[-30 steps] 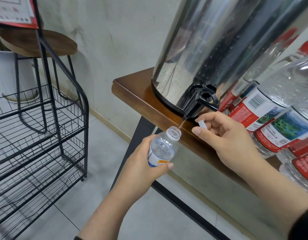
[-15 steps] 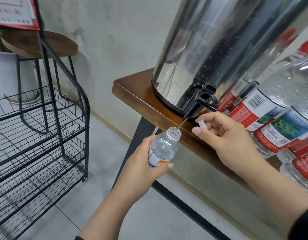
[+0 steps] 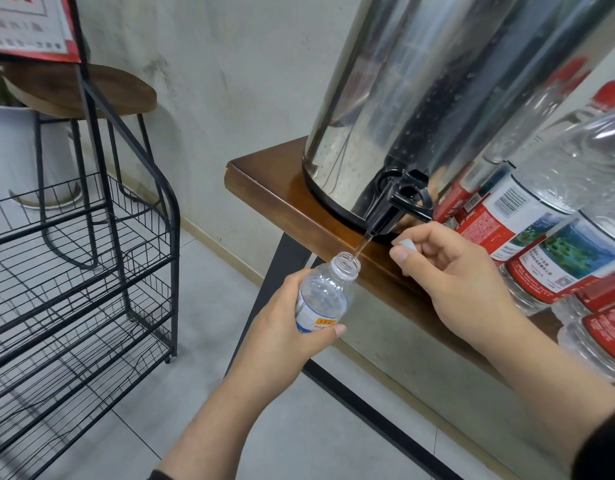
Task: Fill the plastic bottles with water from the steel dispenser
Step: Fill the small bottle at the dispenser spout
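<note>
A tall steel dispenser (image 3: 413,98) stands on a brown wooden table (image 3: 264,188). Its black tap (image 3: 396,209) juts over the table's edge, and a thin stream of water runs from it. My left hand (image 3: 281,327) grips a small clear plastic bottle (image 3: 323,296), uncapped, with its mouth right under the stream. My right hand (image 3: 451,271) hovers just below and right of the tap, fingers curled round a small white cap (image 3: 404,244).
Several larger clear bottles with red labels (image 3: 527,237) crowd the table to the right of the dispenser. A black wire rack (image 3: 91,271) stands on the tiled floor at left, with a wooden stool (image 3: 91,88) behind it.
</note>
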### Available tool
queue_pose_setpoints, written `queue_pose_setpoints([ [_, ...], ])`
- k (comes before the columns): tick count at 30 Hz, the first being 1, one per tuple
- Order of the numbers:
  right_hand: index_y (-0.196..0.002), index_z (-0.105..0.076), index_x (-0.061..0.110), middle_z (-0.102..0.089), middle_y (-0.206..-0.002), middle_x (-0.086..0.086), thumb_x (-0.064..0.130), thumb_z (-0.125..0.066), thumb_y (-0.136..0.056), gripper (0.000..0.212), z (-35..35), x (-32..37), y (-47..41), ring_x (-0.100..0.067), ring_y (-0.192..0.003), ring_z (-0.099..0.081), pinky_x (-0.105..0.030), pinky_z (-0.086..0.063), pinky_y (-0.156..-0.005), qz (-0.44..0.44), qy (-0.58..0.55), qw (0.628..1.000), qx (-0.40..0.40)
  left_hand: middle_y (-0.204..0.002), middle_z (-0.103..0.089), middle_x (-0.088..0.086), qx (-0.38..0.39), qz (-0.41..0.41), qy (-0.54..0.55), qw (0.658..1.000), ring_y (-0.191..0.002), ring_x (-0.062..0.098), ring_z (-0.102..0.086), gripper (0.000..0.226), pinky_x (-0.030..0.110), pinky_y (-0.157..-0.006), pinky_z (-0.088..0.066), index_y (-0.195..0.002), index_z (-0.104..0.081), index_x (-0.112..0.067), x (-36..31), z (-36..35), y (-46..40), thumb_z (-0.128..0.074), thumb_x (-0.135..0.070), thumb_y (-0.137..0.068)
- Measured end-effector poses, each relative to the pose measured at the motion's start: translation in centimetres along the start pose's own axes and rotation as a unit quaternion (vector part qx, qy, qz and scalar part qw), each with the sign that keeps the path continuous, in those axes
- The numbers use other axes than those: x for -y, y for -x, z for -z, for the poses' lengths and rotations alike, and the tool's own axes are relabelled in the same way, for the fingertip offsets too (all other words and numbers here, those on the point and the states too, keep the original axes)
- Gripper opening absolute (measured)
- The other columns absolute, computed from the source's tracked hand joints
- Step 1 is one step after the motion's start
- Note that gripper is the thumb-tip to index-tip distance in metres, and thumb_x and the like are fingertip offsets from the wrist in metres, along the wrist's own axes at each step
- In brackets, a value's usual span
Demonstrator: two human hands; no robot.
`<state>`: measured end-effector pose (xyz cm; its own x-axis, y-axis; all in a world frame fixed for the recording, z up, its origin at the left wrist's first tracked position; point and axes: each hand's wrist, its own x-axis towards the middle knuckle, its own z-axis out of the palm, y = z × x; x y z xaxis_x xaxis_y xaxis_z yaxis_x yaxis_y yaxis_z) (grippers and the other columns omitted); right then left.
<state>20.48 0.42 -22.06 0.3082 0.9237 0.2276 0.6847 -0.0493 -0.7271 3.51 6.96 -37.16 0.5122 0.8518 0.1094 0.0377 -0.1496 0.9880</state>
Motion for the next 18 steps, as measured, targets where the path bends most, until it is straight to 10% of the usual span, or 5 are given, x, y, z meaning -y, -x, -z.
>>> queue_pose_setpoints([
  [18, -0.105, -0.069, 0.028, -0.071, -0.082, 0.005, 0.048, -0.061, -0.081, 0.032, -0.11, 0.17, 0.10, 0.002, -0.062, -0.055, -0.008, -0.042, -0.060, -0.012, -0.020, 1.000, -0.015, -0.122, -0.061, -0.029, 0.001, -0.003, -0.007, 1.000, -0.114, -0.001, -0.062, 0.069, 0.029, -0.095, -0.058, -0.133, -0.042, -0.056, 0.18, -0.02, -0.08, -0.086, -0.040, -0.081],
])
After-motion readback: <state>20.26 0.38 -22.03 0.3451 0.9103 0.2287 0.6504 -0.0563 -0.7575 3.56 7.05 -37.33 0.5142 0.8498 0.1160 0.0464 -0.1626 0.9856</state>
